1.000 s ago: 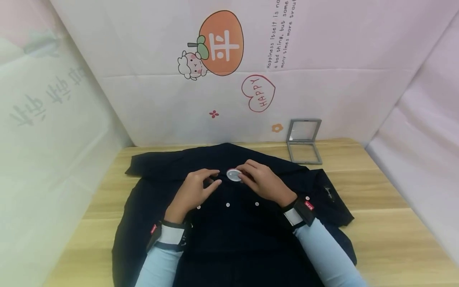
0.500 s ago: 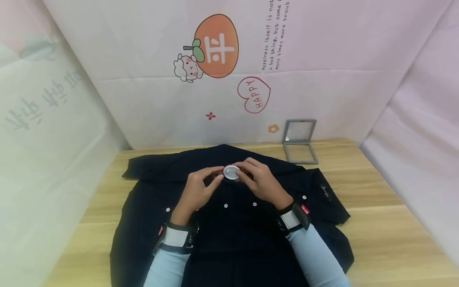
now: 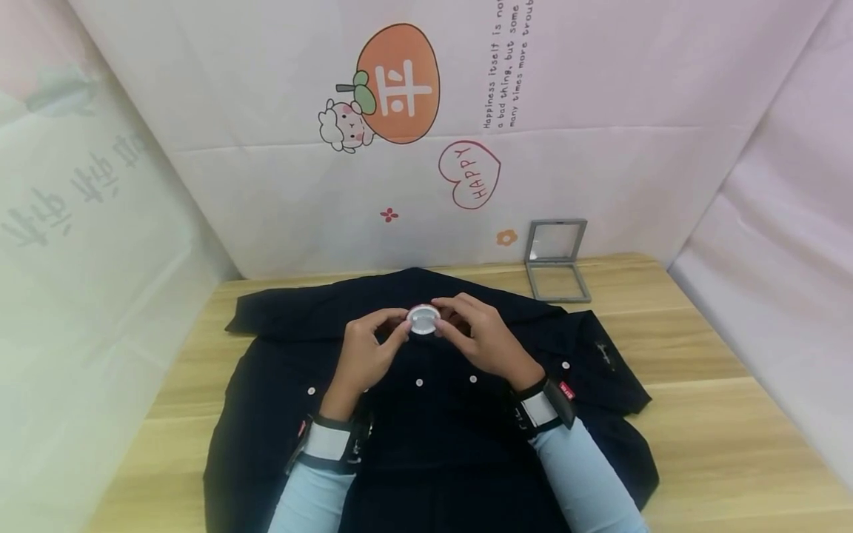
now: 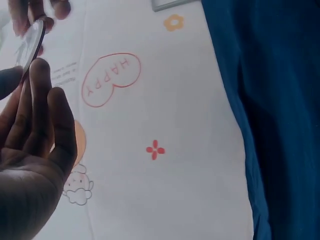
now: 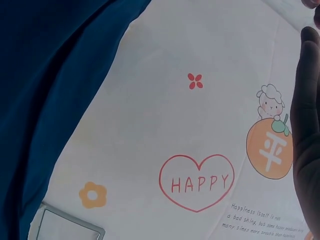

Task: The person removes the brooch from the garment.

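A small round pin badge (image 3: 423, 320) with a silvery back and a reddish edge is held up over a dark navy short-sleeved shirt (image 3: 426, 444). My left hand (image 3: 365, 354) pinches its left edge between thumb and fingers. On the opposite edge my right hand (image 3: 492, 340) grips it, thumb on the side that faces me. From the left wrist, the badge (image 4: 33, 44) appears nearly edge-on, the right hand's fingertips at its far end. The right wrist view cuts off most of the right hand (image 5: 307, 115), and the badge is out of that view.
The shirt lies spread on a wooden table (image 3: 720, 437), white buttons showing on it. Behind it at the right stands a grey square display frame (image 3: 553, 261), hinged open against the back. White printed cloth (image 3: 280, 200) covers the back and sides.
My left hand has come in from beside the badge and taken its left edge. The badge has moved slightly left and now faces me more squarely between both hands.
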The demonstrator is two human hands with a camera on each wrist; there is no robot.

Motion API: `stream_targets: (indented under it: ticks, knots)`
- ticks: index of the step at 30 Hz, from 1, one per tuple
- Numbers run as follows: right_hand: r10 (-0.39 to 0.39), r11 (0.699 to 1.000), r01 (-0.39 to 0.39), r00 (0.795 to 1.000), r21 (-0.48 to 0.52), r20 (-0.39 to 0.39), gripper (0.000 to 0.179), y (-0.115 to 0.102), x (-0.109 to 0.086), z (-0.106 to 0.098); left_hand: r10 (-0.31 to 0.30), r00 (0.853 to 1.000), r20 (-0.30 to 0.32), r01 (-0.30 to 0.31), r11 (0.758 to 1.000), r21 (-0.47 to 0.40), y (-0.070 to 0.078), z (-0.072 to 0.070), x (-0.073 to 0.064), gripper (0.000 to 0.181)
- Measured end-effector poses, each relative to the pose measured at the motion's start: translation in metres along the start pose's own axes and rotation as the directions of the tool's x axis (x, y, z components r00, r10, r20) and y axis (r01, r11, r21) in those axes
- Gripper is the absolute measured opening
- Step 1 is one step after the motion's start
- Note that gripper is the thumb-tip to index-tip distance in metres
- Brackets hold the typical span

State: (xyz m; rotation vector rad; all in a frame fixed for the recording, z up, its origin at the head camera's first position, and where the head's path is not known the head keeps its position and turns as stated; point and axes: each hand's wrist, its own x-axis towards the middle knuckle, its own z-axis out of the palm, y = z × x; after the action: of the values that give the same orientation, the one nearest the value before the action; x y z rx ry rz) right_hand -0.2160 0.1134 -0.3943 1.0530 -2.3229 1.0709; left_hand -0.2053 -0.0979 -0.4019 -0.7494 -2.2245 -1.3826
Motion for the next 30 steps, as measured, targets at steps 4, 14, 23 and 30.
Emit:
stream_targets:
  ticks: [4, 14, 23, 30]
  knots:
    - [0.042, 0.998, -0.042, 0.999, 0.049, 0.0, 0.032, -0.003, -0.002, -0.001, -0.026, 0.999, -0.042, 0.023, 0.998, -0.06, 0.008, -0.005, 0.001, 0.018]
    - [0.198, 0.88, -0.194, 0.98, 0.434, 0.035, 0.029, -0.047, 0.001, -0.023, -0.077, 0.995, -0.064, 0.065, 0.983, -0.172, 0.063, -0.02, 0.004, 0.017]
    - [0.273, 0.781, -0.259, 0.96, 0.569, 0.063, 0.032, -0.046, -0.003, -0.019, -0.069, 0.994, -0.085, 0.052, 0.98, -0.19, 0.076, -0.017, 0.003, 0.015]
    - [0.302, 0.768, -0.284, 0.951, 0.574, 0.067, 0.032, -0.046, -0.002, -0.011, -0.085, 0.993, -0.087, 0.067, 0.979, -0.193, 0.079, -0.013, 0.003, 0.015]
